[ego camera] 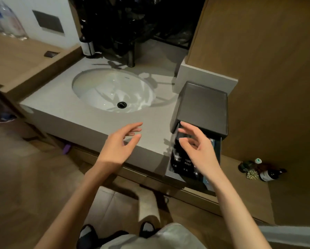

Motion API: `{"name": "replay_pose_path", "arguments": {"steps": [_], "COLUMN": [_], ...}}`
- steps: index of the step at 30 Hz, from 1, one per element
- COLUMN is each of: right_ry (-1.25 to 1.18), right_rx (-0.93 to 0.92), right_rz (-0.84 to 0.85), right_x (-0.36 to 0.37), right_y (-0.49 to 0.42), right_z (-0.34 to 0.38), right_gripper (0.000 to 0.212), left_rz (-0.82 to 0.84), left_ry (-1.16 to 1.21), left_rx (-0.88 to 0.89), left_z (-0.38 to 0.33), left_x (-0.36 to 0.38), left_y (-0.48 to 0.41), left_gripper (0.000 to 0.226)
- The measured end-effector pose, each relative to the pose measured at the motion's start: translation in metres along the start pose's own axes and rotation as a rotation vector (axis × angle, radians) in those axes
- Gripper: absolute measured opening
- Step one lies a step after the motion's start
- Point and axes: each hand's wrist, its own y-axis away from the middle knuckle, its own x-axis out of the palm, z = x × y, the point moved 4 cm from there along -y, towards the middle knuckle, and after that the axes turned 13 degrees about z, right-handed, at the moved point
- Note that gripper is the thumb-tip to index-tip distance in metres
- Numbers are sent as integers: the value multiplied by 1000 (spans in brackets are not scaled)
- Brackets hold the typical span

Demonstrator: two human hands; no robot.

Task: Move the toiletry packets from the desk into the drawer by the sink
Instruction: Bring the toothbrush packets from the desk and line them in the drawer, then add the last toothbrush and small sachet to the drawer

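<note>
The right hand (199, 150) is over the open drawer (174, 174). Its fingers are spread apart and a little bent, and it holds nothing. I cannot tell if it touches what is under it. The left hand (121, 142) is beside it, over the front edge of the grey table (64, 108). Its fingers are apart too, and it holds nothing.

Under the right hand, black toiletry packets (184, 163) with white letters lie in the drawer. The drawer is pulled out from a dark box (202, 106) that sits on the table, just to the right of the white sink (112, 88). Behind the sink stands a dark tap (130, 56). Off to the right, a few small bottles (262, 170) lie on a wooden ledge, well apart from the drawer.
</note>
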Motion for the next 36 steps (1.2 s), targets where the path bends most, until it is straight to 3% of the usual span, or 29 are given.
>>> {"name": "replay_pose_path", "arguments": {"steps": [6, 10, 18, 26, 36], "right_ry": [-88, -169, -215, -66, 43], "right_rx": [13, 88, 154, 69, -60], "right_rz": [40, 131, 213, 193, 135], "right_x": [108, 198, 333, 405, 484], "right_y": [-25, -41, -95, -205, -402], "right_z": [26, 36, 77, 133, 196], "right_gripper": [41, 40, 40, 41, 46], "left_rz": [-150, -224, -277, -311, -359], "left_ry": [290, 417, 396, 233, 47], "left_rx": [-33, -203, -385, -247, -99], "left_z": [60, 118, 200, 235, 313], "left_x": [-88, -149, -279, -408, -569], "left_y": [66, 106, 138, 83, -64], "left_gripper": [27, 24, 27, 31, 30]}}
